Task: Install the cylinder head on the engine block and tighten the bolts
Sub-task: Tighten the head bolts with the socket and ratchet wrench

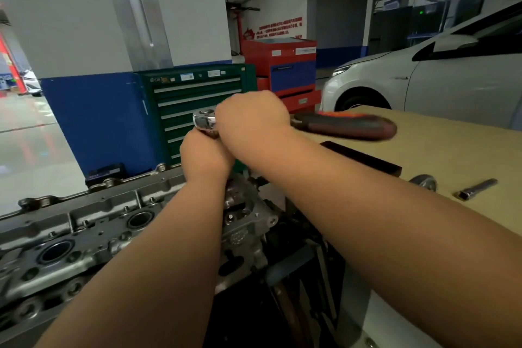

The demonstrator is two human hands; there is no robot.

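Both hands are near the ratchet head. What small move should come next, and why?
Probably slide the right hand out along the ratchet to its black and orange handle: it now holds close to the head, where leverage is small, while the left hand grips just below the head.

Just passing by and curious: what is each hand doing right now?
Left hand: closed, gripping the ratchet wrench just under its head.
Right hand: closed round the same wrench's shank.

Curled left grip (205, 154) below right grip (252, 118).
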